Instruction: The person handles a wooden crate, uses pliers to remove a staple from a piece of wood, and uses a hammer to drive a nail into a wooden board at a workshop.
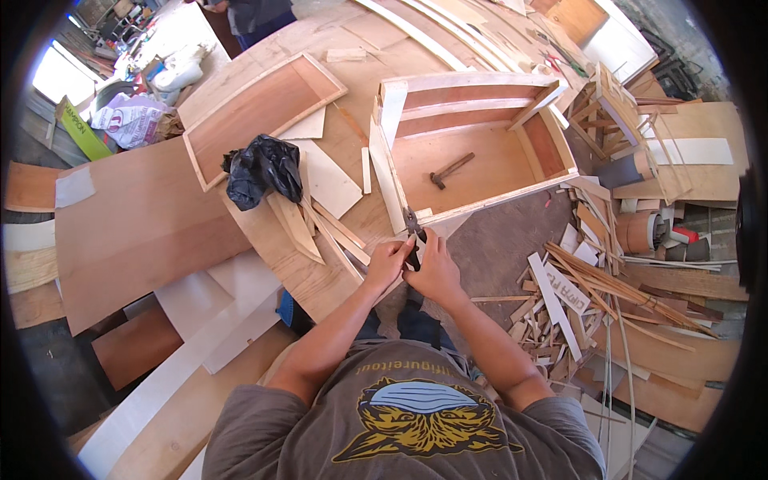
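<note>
A pair of pliers point(414, 226) with dark handles points away from me at the near left corner of an open wooden box frame point(488, 202). My right hand point(434, 270) is closed around the handles. Against them from the other side, my left hand point(387, 262) is closed too, its fingertips meeting the tool. Whatever the jaws may be gripping is too small to make out. Inside the box, on its bottom panel, lies a hammer point(451, 170) with a wooden handle, apart from both hands.
Left of the box, a black plastic bag point(264, 170) sits by a shallow wooden tray frame point(324, 100). Wood strips point(340, 232) lie on the workbench point(268, 240) near my left hand. Offcuts point(560, 292) are heaped at right. Another person point(260, 18) stands at the far side.
</note>
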A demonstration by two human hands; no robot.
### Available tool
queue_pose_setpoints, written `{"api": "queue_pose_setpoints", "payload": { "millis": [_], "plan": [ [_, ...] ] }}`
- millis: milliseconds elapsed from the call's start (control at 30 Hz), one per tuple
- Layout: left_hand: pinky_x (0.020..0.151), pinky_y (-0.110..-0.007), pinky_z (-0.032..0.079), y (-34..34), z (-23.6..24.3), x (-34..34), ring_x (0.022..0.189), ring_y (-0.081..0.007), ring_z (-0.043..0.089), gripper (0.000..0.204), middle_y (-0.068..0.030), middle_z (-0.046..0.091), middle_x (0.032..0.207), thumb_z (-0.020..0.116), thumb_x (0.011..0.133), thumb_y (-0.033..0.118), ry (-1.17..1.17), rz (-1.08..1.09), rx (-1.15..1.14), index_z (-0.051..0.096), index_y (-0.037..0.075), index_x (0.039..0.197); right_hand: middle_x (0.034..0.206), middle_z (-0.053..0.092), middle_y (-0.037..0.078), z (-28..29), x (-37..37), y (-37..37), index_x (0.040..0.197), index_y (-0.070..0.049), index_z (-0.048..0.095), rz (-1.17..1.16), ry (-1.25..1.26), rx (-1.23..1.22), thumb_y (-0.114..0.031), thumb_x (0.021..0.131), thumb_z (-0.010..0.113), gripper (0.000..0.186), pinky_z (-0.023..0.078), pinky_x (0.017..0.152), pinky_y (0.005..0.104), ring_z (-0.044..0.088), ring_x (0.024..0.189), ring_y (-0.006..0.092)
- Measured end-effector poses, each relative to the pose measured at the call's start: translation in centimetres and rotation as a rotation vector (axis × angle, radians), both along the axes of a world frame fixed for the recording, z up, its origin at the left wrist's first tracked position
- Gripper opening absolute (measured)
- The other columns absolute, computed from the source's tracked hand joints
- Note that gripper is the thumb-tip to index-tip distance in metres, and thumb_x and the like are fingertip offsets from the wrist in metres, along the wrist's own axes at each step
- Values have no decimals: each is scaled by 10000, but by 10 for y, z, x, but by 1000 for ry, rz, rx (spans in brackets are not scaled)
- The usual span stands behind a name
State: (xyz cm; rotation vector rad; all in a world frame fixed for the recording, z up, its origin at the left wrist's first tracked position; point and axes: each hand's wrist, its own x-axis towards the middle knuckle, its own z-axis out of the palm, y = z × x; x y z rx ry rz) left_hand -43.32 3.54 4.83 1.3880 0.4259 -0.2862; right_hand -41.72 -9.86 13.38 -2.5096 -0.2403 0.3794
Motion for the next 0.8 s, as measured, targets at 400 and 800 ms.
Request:
{"api": "queue_pose_setpoints", "payload": {
  "millis": [400,800],
  "plan": [
    [924,-462,451,78,30,142,1019,-330,609,307,-128,681,1008,643,954,339,-760,212,926,703,43,899,1092,608,283,7,11,24,1235,-36,447,-116,98,-267,-217,732,719,600,546,828,547,664,954,489],
    [1230,-522,202,44,27,193,1182,-270,565,319,-42,736,1023,610,952,385,-666,-375,1123,771,118,885,1066,605,277,-5,8,29,1177,-36,445,-191,100,-218,-206,780,706,505,561,810,552,678,929,496]
  ]
}}
